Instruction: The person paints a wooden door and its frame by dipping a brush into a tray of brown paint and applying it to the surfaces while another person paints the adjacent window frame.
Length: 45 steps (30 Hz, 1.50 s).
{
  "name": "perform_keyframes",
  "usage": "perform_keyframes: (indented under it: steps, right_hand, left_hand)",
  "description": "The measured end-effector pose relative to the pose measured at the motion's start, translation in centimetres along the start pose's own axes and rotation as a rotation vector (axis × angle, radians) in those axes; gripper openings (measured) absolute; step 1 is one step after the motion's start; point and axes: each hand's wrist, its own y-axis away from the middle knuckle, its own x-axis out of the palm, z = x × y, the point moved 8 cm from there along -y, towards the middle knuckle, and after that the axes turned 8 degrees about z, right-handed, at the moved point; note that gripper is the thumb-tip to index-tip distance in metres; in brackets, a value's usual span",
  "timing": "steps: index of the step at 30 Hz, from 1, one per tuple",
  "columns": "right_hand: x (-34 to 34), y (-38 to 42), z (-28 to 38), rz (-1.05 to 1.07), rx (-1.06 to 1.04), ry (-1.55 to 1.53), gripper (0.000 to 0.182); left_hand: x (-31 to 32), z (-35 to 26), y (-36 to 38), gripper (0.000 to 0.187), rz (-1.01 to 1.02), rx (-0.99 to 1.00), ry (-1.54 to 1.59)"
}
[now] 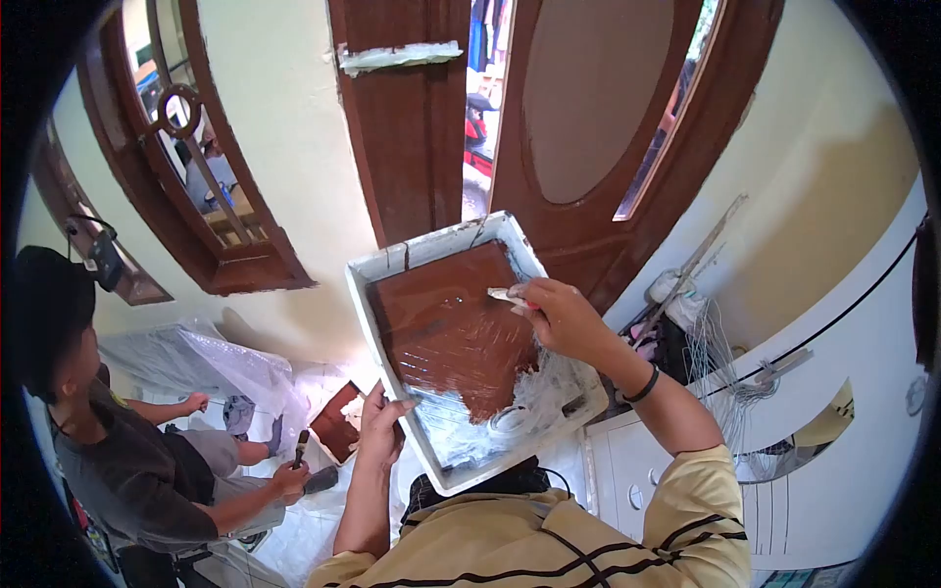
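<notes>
A white rectangular paint tray [392, 367], its walls streaked with brown, is tilted in front of my body. Glossy brown paint [441, 323] covers its far part, while the near end shows whitish, smeared plastic. My left hand [380, 431] grips the tray's left wall, thumb over the rim and fingers underneath. Over the paint, my right hand [554, 312] is closed around a small flat tool [500, 294] with a pale end and a bit of red. The tool's tip is right at the paint surface; its kind does not show clearly.
A person [137, 441] sits at the left holding a dark-handled brush [301, 449], near a smaller tray of brown paint [338, 421]. Brown double doors [412, 147] stand ahead, partly apart. Wires [720, 353] and sticks lean at the right, beside a white cabinet [676, 480].
</notes>
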Motion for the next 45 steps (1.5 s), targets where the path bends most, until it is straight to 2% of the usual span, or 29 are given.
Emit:
perform_keyframes:
  steps: [6,9,12,15,22,29,34,37,39,42,45]
  right_hand:
    - [1.3,0.7,0.5,0.018,-0.065,0.133,0.018]
    - [-0.3,0.3,-0.1,-0.007,-0.024,-0.108,0.019]
    - [-0.5,1.4,-4.7,-0.074,0.335,-0.62,0.021]
    - [-1.2,3.0,-7.3,-0.207,0.433,-0.999,0.024]
    - [-1.6,6.0,-9.7,-0.48,0.418,-1.402,0.025]
    - [-3.0,4.9,-11.3,-0.55,0.21,-1.512,0.023]
    - [-4.4,3.2,-13.0,-0.679,0.082,-1.505,0.023]
    - [-6.3,1.7,-14.0,-0.78,0.08,-1.348,0.025]
    - [-7.7,0.4,-15.1,-0.874,0.163,-1.16,0.027]
    - [-8.2,-1.5,-16.2,-0.947,0.249,-1.066,0.027]
    - [-10.3,-4.0,-15.9,-1.016,0.171,-1.085,0.025]
  left_hand:
    - [0.4,-0.8,0.3,0.045,0.01,-0.007,0.0]
    - [0.4,-1.0,0.2,0.044,0.018,-0.036,-0.001]
    - [0.7,-1.5,0.2,0.043,-0.005,-0.038,-0.01]
    - [1.6,-2.3,0.4,0.042,-0.006,-0.04,-0.008]
    - [2.0,-2.7,0.6,0.036,-0.024,-0.018,-0.033]
    - [1.4,-1.9,0.7,0.036,-0.097,0.052,-0.061]
    - [1.0,-0.8,1.2,0.04,-0.06,0.091,0.0]
    - [1.1,-0.3,1.6,0.04,-0.074,0.124,-0.004]
    - [1.8,-0.5,2.1,0.04,-0.091,0.137,-0.002]
    - [2.3,-0.5,2.6,0.038,-0.127,0.166,-0.014]
    - [2.3,-0.3,3.3,0.037,-0.176,0.189,-0.017]
